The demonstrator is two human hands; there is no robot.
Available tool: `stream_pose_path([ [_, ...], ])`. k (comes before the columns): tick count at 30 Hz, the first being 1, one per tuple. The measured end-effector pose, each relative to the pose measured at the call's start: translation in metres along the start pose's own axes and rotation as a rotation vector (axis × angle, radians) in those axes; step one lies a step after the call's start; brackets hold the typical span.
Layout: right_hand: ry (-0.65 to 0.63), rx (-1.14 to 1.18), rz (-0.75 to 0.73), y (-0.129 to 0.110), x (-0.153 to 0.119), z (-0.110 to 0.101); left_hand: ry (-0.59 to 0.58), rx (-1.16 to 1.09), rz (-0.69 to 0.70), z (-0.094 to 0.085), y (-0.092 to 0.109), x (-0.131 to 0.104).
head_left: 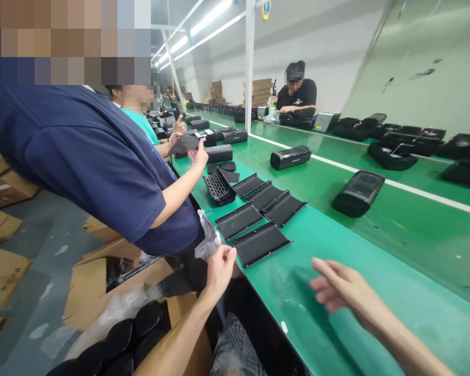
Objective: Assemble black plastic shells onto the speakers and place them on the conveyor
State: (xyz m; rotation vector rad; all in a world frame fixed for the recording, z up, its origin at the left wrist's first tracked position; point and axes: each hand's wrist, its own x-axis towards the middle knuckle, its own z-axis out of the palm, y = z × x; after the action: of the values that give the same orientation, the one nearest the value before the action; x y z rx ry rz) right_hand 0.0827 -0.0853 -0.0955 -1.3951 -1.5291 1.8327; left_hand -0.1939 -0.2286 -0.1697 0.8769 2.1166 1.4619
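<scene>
A crumpled clear plastic bag [207, 236] is pinched in the closed fingers of my left hand [219, 271], by the near edge of the green bench. My right hand [339, 286] hovers over the bench surface with nothing in it, its fingers loosely extended. Between and beyond my hands lie several black curved panels, the closest panel [261, 242] just past my left hand. A black perforated grille shell [219, 187] rests tilted behind these panels.
Black speaker bodies [358, 193] sit on the green conveyor [415, 230] beyond the bench. A co-worker in navy [90, 156] stands close on my left, holding a dark piece. Below, an open carton [184, 313] contains black rounded parts. Another person [297, 91] works across the line.
</scene>
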Motion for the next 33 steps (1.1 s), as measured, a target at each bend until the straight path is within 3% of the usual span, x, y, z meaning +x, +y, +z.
stream_pose_path([
  [3,-0.066,-0.07,0.105,-0.002,0.034,0.057,-0.041,-0.028,0.011,-0.002,0.003,-0.019],
  [5,-0.091,-0.127,0.14,-0.01,0.057,0.079,-0.061,-0.07,0.005,-0.007,0.004,-0.031],
  [8,-0.132,-0.248,0.169,-0.021,0.066,0.08,-0.069,-0.172,-0.035,-0.02,0.004,-0.042],
  [11,-0.224,-0.389,0.137,-0.024,0.043,0.057,-0.135,-0.318,-0.128,-0.03,0.008,-0.047],
  [13,-0.327,-0.491,0.113,-0.023,0.019,0.043,-0.343,-0.485,-0.251,-0.029,0.014,-0.051],
  [17,-0.551,-0.629,0.096,-0.019,-0.02,0.027,-0.926,-0.802,-0.478,-0.004,0.025,-0.067],
  [19,-0.584,-0.644,0.085,-0.013,-0.034,0.02,-1.045,-0.885,-0.544,0.01,0.028,-0.078],
  [22,-0.464,-0.653,-0.022,0.008,-0.059,0.001,-1.035,-0.964,-0.616,0.022,0.029,-0.096],
  [26,-0.07,-0.386,-0.139,0.066,-0.113,-0.029,-0.878,-1.044,-0.679,0.024,0.027,-0.115],
  [28,0.097,-0.094,-0.059,0.1,-0.141,-0.033,-0.804,-1.059,-0.695,0.024,0.029,-0.123],
  [30,0.143,0.117,0.108,0.126,-0.163,-0.025,-0.759,-1.047,-0.698,0.025,0.032,-0.131],
  [33,0.201,0.335,0.223,0.14,-0.178,-0.003,-0.761,-1.007,-0.693,0.026,0.036,-0.137],
])
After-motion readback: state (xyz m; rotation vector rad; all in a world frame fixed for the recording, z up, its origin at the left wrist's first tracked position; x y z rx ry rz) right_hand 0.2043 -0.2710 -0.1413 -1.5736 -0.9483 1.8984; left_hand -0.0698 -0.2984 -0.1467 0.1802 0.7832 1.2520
